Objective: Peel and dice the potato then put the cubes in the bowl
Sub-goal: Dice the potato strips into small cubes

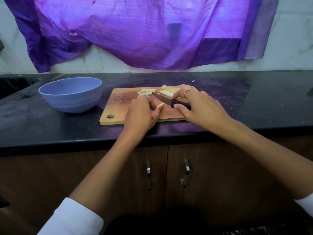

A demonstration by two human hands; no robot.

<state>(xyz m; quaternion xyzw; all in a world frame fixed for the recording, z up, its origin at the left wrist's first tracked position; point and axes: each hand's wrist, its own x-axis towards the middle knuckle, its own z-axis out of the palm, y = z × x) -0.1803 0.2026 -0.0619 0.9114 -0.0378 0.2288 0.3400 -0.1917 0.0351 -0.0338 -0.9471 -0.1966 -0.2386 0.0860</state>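
- We see daylight glowing through the purple cloth [135,31] on the wall, brightest at its centre.
- That light casts a violet tint onto the black worktop [220,92] near its front edge and over the cutting board [118,106].
- The cabinets [169,175] below sit dim and murky.
- Soft shadows lie beneath the bowl [71,94].
- Wide-angle bending curves the worktop's edges; detail is slightly soft throughout.

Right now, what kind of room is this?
Probably a home kitchen: a black counter with cupboards below, a board with cut potato, and a bowl.
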